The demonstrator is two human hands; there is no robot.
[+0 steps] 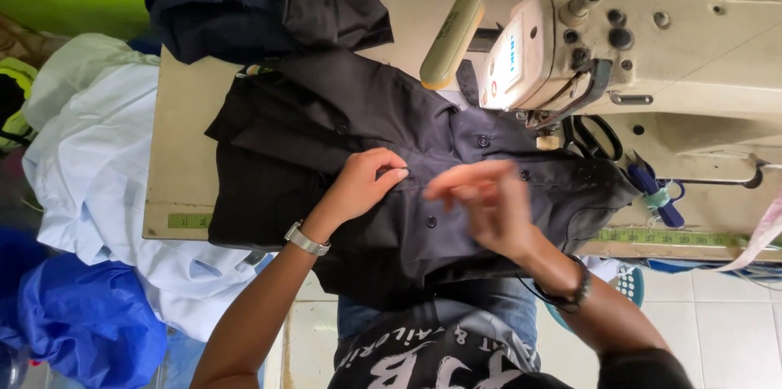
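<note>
Both hands work a dark, smooth buttoned shirt [391, 161]: left hand [362, 181] fingers pinching its placket, right hand [489, 202] blurred, grip unclear.

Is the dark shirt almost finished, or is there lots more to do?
Looks well along: the dark shirt already has buttons sewn down its front. Right now the left hand pinches the button strip, and the blurred right hand is right beside it. The shirt lies partly under the sewing machine. Pale blue garments sit piled beside the table, perhaps waiting.
</note>
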